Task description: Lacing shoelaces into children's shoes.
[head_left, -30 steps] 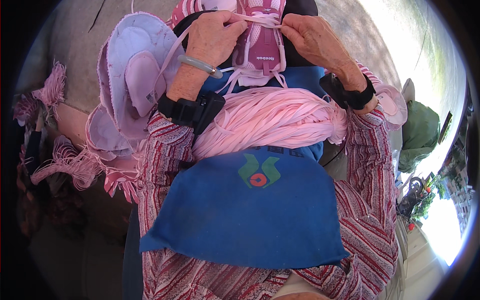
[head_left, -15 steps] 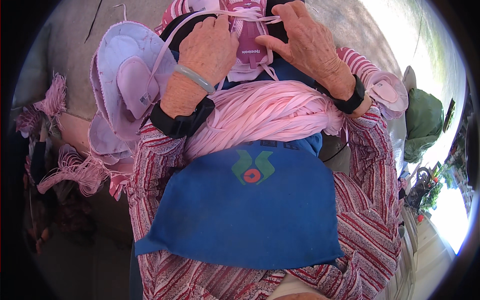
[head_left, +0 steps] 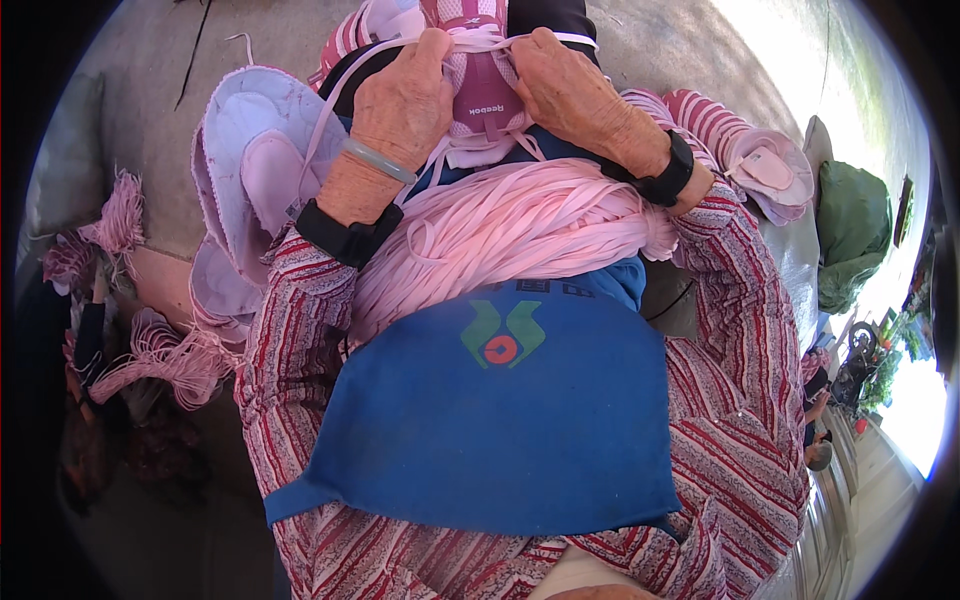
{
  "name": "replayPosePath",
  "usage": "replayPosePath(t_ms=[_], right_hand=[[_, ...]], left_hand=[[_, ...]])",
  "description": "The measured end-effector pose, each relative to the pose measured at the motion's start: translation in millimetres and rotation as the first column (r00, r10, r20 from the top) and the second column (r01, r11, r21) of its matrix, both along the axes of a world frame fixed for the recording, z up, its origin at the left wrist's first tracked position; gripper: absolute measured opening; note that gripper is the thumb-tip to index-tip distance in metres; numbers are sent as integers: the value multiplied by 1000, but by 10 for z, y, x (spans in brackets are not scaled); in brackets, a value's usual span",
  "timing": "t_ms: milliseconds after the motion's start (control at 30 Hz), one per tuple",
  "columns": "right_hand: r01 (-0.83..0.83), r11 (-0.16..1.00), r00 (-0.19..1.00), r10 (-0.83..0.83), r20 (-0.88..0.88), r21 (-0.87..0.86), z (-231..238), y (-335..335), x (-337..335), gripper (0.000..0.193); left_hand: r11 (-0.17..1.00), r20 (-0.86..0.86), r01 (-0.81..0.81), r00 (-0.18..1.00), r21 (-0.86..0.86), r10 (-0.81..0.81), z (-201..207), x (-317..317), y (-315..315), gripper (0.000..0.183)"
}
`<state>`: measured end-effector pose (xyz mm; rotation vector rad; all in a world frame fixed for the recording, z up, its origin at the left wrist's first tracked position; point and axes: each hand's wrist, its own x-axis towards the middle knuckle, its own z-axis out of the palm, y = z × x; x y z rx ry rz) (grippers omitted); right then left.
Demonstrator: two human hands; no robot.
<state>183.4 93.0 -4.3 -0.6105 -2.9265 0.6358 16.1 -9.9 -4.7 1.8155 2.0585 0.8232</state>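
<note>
A pink shoe upper (head_left: 485, 92) with a darker tongue lies in front of me, just beyond my lap. A flat pale pink lace (head_left: 480, 42) runs across its opening, its ends stretching out to both sides. My left hand (head_left: 405, 105) is closed on the lace at the left edge. At the right edge my right hand (head_left: 572, 92) grips the lace too, fingers bent and thumb against the upper. Across my lap, close below both wrists, lies a thick bundle of pink laces (head_left: 520, 215). The fingertips are partly hidden.
A blue apron (head_left: 490, 430) covers my lap. Stacked pale lilac shoe uppers (head_left: 265, 150) stand at the left, with more pink uppers (head_left: 765, 172) at the right. Hanks of pink laces (head_left: 165, 365) hang at the far left. A green cloth-like bundle (head_left: 852, 235) stands far right.
My right hand has come in and down to the shoe's right edge, its spread fingers now bent round the lace. My left hand has shifted slightly left. The crossing lace looks tighter.
</note>
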Motion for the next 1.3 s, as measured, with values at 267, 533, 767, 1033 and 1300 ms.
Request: replayPosePath(t_ms=[267,533,767,1033,1300], right_hand=[[119,978,987,-135,-84,-169,45,-25,-24,21],[-58,925,996,29,82,377,151,-75,-137,17],[-212,904,975,222,15,371,78,104,-212,13],[2,987,893,-75,-443,-163,628,-7,-119,11],[-91,479,941,-244,-232,-873,660,-346,-96,20]], left_hand=[[985,-372,97,917,-146,-146,101,-21,109,15],[966,-234,161,966,203,-112,94,-54,114,14],[974,483,-214,862,71,154,347,-48,-93,14],[971,780,-191,626,147,5,912,157,-370,9],[929,643,137,686,345,-340,1163,552,-329,13]])
